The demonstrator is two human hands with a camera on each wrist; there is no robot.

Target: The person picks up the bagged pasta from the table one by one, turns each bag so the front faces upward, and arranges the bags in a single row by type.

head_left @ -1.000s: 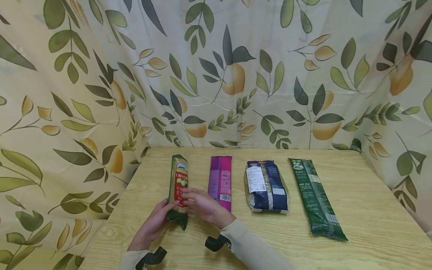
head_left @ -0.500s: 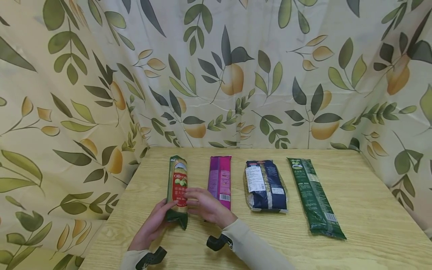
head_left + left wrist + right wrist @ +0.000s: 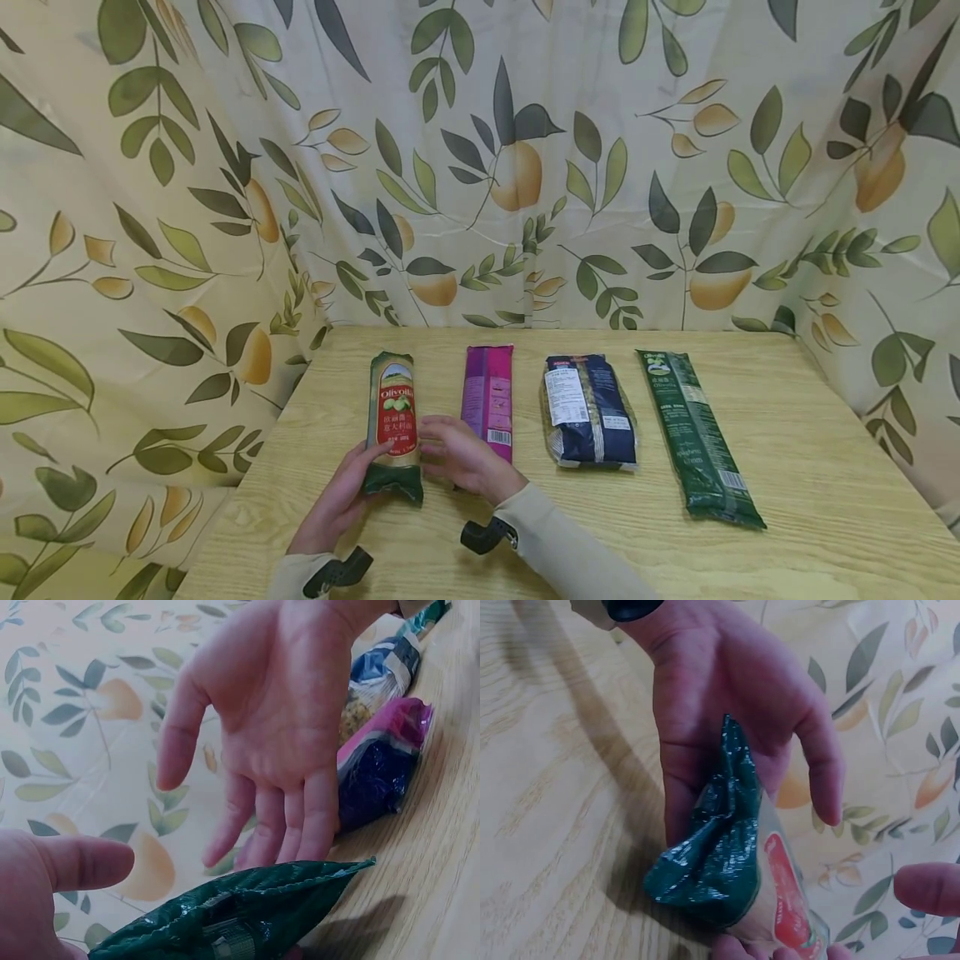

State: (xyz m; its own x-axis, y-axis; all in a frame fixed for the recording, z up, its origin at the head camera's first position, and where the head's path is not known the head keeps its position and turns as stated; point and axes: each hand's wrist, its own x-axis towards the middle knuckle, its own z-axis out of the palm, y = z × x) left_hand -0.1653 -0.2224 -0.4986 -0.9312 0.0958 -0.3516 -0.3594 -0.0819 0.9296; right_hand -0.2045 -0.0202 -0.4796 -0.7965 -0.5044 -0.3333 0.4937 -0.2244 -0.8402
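A green and gold spaghetti packet with a red label lies front up on the left, its crimped green end towards me. My left hand supports its lower left side. In the right wrist view, the left palm is behind the packet, fingers reaching down along it and thumb apart from it. My right hand is at the packet's right edge, fingers extended. The left wrist view shows the right palm facing the packet, fingertips partly hidden behind its green end.
To the right on the wooden table lie a pink and purple packet, a navy bag with a see-through side and a long dark green packet. A leaf-patterned curtain stands behind and at the sides.
The spaghetti packet has rolled so its red label faces up more fully, and its far end has shifted slightly left. The right fingers have slid off its front to the right edge.
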